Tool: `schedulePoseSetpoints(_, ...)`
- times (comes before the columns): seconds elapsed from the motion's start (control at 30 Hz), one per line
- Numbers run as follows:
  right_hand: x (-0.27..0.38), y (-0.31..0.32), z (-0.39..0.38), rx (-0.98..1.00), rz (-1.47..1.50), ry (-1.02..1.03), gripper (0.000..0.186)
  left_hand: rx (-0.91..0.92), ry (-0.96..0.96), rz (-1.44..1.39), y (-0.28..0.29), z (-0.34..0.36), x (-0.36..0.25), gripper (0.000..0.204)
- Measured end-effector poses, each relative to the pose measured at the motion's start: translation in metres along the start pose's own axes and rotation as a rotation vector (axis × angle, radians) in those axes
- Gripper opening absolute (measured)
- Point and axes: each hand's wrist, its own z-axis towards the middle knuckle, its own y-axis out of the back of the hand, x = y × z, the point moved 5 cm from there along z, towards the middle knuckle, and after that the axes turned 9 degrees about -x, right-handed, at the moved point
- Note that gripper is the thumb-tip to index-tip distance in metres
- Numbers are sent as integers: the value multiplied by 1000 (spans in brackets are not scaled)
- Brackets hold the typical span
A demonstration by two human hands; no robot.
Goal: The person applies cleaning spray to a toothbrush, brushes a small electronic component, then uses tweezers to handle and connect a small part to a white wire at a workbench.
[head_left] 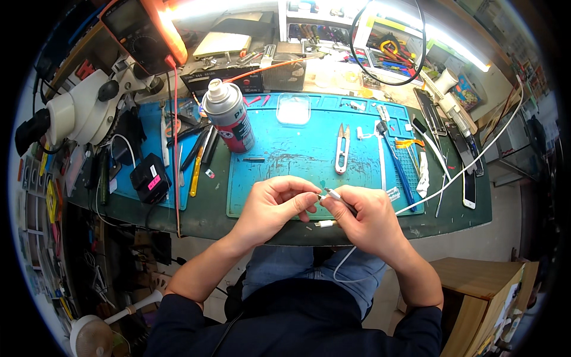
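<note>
Both my hands meet over the front edge of the blue work mat (279, 169). My left hand (267, 208) is closed, thumb and index finger pinching a tiny dark-tipped piece too small to name. Facing it, my right hand (370, 219) is wrapped round a white cable (437, 193); a slim silver-white end (333, 194) pokes out between its thumb and index finger, close to the left fingertips. Below the right thumb juts a white plug (325, 224) with a metal end. One stretch of cable runs off to the right, while another loops down over my lap.
Thread snips (342, 152), a spray can (229, 119) and a clear plastic box (293, 110) stand or lie on the mat. A blue-handled tool (401, 172) lies right, near a phone (469, 187). Left are a microscope (74, 116), a black adapter (150, 178) and an orange multimeter (146, 35).
</note>
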Motion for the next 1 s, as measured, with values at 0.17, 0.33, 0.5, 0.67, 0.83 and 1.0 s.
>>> schedulePoseSetpoints(0.17,6,2,-1,12,-50,36,21,6,39,5,2,-2,3,14)
schedulePoseSetpoints(0.33,5,3,-4,74,-79,39,19,19,34,62,-3,-5,0,10)
schedulePoseSetpoints(0.5,5,2,-5,77,-65,57,19,29,9,88,-3,-6,1,9)
schedulePoseSetpoints(0.67,3,0,-6,83,-59,56,18,32,1,102,-4,-6,1,8)
schedulePoseSetpoints(0.83,7,8,-4,82,-58,-19,18,44,-2,71,-5,-3,0,11)
schedulePoseSetpoints(1.0,15,28,-4,18,-40,-144,15,-17,-26,54,0,-2,2,14)
